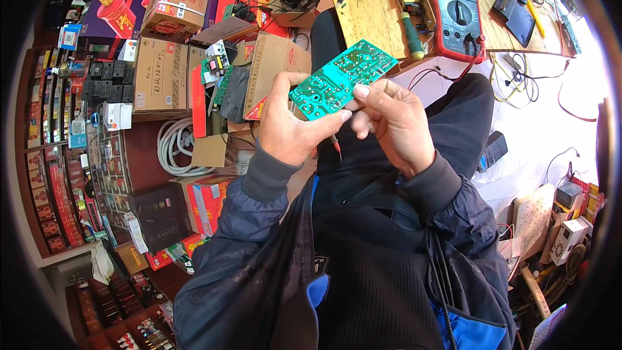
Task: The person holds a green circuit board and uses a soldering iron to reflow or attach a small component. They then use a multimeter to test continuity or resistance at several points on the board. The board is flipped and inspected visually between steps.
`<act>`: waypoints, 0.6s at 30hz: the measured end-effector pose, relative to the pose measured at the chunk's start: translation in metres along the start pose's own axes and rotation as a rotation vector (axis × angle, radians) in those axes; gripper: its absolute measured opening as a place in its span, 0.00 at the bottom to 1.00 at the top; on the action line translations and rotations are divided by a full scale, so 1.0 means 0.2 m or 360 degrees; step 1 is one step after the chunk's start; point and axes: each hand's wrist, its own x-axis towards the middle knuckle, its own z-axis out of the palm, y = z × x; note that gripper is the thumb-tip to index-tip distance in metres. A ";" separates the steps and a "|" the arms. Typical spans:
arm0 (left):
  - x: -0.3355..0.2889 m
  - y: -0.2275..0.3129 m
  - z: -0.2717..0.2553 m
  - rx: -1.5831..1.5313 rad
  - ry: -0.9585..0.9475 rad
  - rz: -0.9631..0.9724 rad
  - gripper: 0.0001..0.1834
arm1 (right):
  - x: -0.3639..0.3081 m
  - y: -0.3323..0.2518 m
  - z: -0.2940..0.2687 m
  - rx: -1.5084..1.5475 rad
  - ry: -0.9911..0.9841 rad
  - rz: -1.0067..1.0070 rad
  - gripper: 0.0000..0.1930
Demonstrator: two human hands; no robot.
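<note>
A green circuit board, solder side up, is held tilted above my lap. My left hand grips its left end, with the thumb along the near edge and the fingers behind. My right hand pinches the near edge about the middle, thumb on top and the other fingers curled; what lies under the board is hidden. Just below the board, between my hands, a thin red pointed thing shows; it looks like a test probe, and I cannot tell what holds it.
On the wooden table ahead lie a red multimeter, a green-handled screwdriver and a metal-framed part. Cardboard boxes and a coiled white hose crowd the left. Cables lie on the floor at right.
</note>
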 end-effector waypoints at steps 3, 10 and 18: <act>0.00 0.00 0.00 0.0077 0.0005 0.0029 0.32 | 0.00 -0.01 -0.01 0.0023 0.0000 0.0023 0.09; 0.02 -0.02 0.00 0.0355 0.0083 0.0273 0.33 | 0.00 -0.01 -0.03 0.0089 0.0023 0.0072 0.09; 0.01 -0.01 0.00 0.0673 0.0218 0.0755 0.42 | 0.00 0.00 -0.03 0.0123 -0.0035 -0.0011 0.07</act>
